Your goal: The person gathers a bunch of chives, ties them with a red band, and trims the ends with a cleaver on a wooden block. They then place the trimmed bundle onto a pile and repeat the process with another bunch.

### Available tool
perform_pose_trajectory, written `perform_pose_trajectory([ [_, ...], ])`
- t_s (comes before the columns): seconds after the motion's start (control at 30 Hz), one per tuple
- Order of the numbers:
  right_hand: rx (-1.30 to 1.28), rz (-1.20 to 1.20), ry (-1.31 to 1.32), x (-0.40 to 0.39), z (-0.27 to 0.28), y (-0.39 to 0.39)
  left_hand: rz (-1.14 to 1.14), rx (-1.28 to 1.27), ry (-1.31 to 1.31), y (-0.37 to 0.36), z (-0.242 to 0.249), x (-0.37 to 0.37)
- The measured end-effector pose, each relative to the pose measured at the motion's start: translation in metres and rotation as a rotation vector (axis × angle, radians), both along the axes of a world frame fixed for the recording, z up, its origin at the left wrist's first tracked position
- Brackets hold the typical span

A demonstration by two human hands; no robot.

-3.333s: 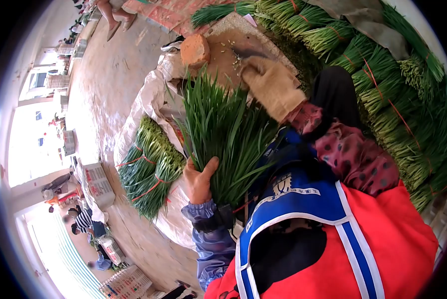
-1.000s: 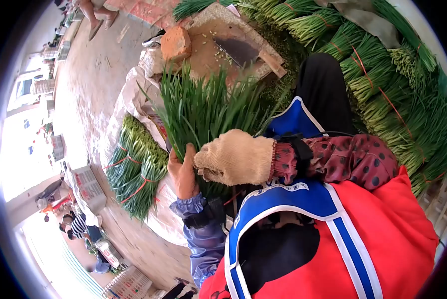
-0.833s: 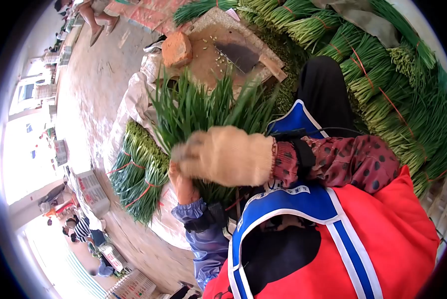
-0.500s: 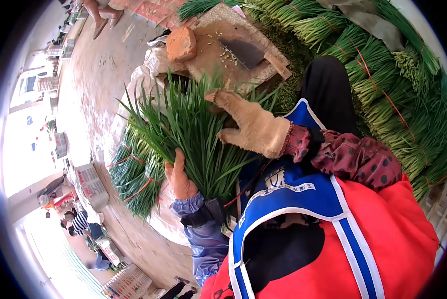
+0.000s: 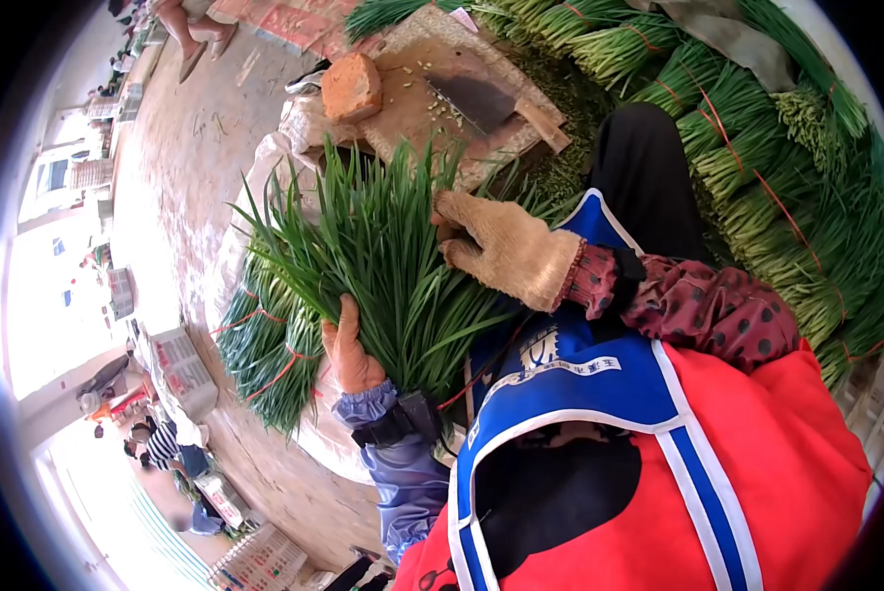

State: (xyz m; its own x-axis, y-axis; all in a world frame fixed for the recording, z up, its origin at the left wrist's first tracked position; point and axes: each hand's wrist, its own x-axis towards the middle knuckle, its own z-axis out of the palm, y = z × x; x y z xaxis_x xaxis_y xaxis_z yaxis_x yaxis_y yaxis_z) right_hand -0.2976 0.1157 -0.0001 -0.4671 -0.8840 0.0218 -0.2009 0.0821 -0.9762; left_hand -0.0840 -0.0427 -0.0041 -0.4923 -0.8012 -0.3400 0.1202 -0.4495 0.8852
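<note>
A loose bunch of garlic chives [image 5: 393, 256] with long flat green leaves fans out in front of my body. My left hand [image 5: 351, 350] is closed round its left side, thumb up along the leaves; the fingers behind are hidden. My right hand [image 5: 511, 246], in a tan fabric glove, is at the right edge of the bunch. Its fingers curl toward the thumb beside the leaf tips, and what lies between them, if anything, is hidden. Just beyond the leaves is a board [image 5: 412, 108] bearing a wide-bladed cleaver [image 5: 474, 101] and an orange brick [image 5: 351, 87].
Tied green bundles [image 5: 274, 340] lie on pale sheeting to the left. A large pile of bundled stalks [image 5: 748, 187] with red ties rises at the right. My dark-trousered knee [image 5: 649, 158] is beside the board. Other people [image 5: 156, 443] and crates [image 5: 181, 374] are farther left.
My right hand has drawn back slightly to the right and down, its fingers curling closer to the thumb. My left hand keeps its hold on the chives. The view has shifted a little.
</note>
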Motion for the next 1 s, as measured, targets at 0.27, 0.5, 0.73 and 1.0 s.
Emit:
perform_pose_trajectory([
  [0.27,-0.063,-0.022,0.203,-0.011,0.012,-0.011,-0.039,-0.041,-0.043,0.005,0.004,-0.008],
  [0.5,-0.114,0.047,0.520,-0.013,0.042,-0.023,-0.016,-0.034,-0.060,0.013,0.005,-0.018],
  [0.73,0.070,0.127,0.645,0.000,0.059,-0.046,-0.048,-0.050,-0.052,0.029,0.009,-0.034],
  [1.0,-0.159,-0.282,0.023,-0.009,0.024,-0.057,0.032,-0.091,-0.087,0.023,0.002,-0.028],
])
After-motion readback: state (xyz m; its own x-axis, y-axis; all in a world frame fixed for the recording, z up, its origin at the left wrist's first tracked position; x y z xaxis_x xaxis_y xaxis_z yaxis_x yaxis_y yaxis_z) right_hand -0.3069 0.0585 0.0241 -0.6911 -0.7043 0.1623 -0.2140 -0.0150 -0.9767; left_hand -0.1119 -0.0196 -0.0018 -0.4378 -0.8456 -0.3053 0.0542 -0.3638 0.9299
